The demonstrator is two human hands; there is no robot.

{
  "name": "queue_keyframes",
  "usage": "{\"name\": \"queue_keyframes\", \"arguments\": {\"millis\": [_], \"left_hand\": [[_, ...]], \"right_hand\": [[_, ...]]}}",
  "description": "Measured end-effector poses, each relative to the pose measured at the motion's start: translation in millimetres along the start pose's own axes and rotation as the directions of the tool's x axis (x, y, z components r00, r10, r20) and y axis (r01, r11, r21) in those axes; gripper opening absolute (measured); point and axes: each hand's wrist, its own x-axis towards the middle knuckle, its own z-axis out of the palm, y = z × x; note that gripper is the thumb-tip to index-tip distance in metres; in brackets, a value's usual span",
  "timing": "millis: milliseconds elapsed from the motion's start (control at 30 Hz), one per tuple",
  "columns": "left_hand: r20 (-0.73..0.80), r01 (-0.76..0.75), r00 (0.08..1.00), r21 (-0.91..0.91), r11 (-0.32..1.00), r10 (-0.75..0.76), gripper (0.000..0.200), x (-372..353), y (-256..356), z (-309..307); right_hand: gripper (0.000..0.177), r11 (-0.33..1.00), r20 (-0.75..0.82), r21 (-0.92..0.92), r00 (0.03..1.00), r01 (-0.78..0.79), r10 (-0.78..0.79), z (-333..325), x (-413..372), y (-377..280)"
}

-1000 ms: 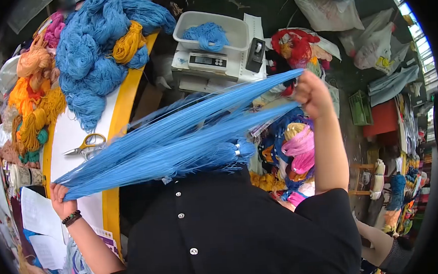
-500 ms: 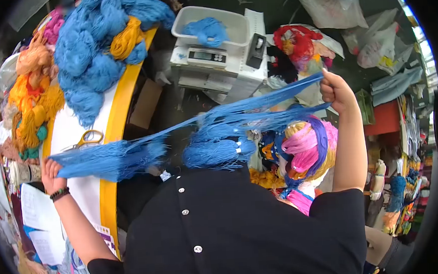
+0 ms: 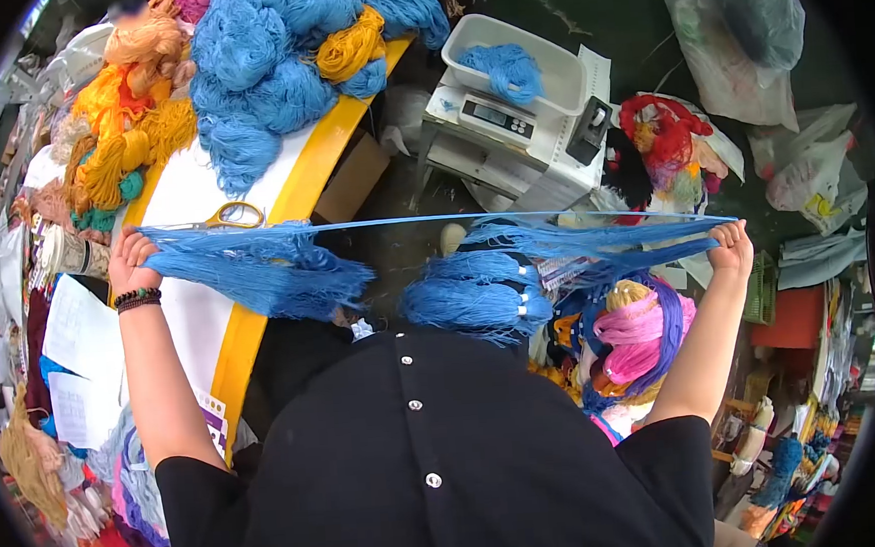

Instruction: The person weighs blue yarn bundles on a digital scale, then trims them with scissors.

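Observation:
Both arms are stretched wide with blue yarn between them. My left hand (image 3: 134,260), a beaded bracelet at its wrist, is closed on one end of the blue yarn (image 3: 247,263), whose loose strands hang over the table edge. Far to the right, my right hand (image 3: 731,249) is closed on the other end, where more strands droop inward. A thin taut strand runs straight across between the two hands. Below the strands at centre lie tied bundles of blue yarn (image 3: 474,296) with white bands. Yellow-handled scissors (image 3: 238,216) rest on the table beside the left-hand yarn.
A white table (image 3: 174,194) with a yellow edge carries a blue yarn heap (image 3: 271,93) and orange skeins (image 3: 141,91). Ahead stands a scale (image 3: 496,115) with a white tub (image 3: 567,70) holding blue yarn. Pink and purple skeins (image 3: 637,333) sit at right; plastic bags (image 3: 734,45) lie beyond.
My right hand has come down and outward, and the strand between the hands is now straight and taut. My left hand sits higher in view. The whole view has shifted.

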Motion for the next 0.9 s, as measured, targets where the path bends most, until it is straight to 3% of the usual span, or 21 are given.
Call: {"name": "queue_keyframes", "arguments": {"millis": [67,267,333,367,400,433,467,567,633,700,767,900], "left_hand": [[0.0,-0.01,1.0,-0.018,1.0,0.01,0.027,-1.7,-1.6,1.9],[0.022,-0.054,0.998,-0.017,0.998,0.055,0.026,-11.1,-15.8,0.2],[0.02,-0.103,0.995,0.093,0.99,0.102,0.025,-10.5,-24.9,8.9],[-0.003,-0.172,0.984,0.201,0.964,0.176,0.023,-22.6,-41.7,35.9],[0.232,-0.077,0.972,0.205,0.976,0.028,0.022,-28.2,-47.1,41.6],[0.254,-0.049,0.967,0.217,0.975,-0.008,0.022,-44.2,-73.3,71.2],[0.265,-0.007,0.962,0.256,0.967,-0.063,0.023,-55.0,-95.5,85.9],[0.143,0.193,0.957,0.337,0.921,-0.253,0.021,-64.7,-162.0,86.0],[0.015,0.377,0.912,0.364,0.852,-0.41,0.02,-58.5,-212.3,67.0],[-0.109,0.434,0.876,0.602,0.67,-0.47,0.018,-56.3,-264.8,70.6],[-0.205,0.542,0.815,0.603,0.586,-0.542,0.016,-48.6,-307.6,57.3],[-0.24,0.469,0.811,0.812,0.348,-0.533,0.018,-39.6,-378.6,45.1]], "right_hand": [[0.038,0.999,0.027,0.004,0.999,0.032,-0.032,2.2,8.3,-9.4],[0.046,0.995,-0.1,0.028,0.991,0.094,-0.091,-14.3,30.4,-42.6],[0.046,0.996,-0.041,0.036,0.996,0.083,-0.081,-28.8,39.7,-59.1],[0.045,0.986,-0.06,-0.021,0.984,0.167,-0.168,-18.5,25.4,-58.2],[0.044,0.965,-0.077,-0.081,0.964,0.249,-0.255,-2.4,3.7,-57.2],[0.043,0.973,0.025,-0.045,0.974,0.224,-0.224,-9.0,-5.5,-76.6],[0.043,0.954,0.022,-0.075,0.957,0.29,-0.289,-4.8,-20.6,-85.4],[0.043,0.87,-0.002,-0.207,0.889,0.448,-0.459,-14.0,-45.5,-119.3],[0.037,0.865,-0.01,-0.29,0.902,0.41,-0.431,-11.0,-65.8,-120.4],[0.03,0.886,0.006,-0.311,0.933,0.345,-0.361,-14.7,-75.1,-122.0],[0.026,0.865,-0.01,-0.324,0.912,0.384,-0.409,-12.6,-81.8,-116.3],[0.025,0.877,0.002,-0.321,0.927,0.357,-0.376,-6.2,-84.6,-116.1]]}}
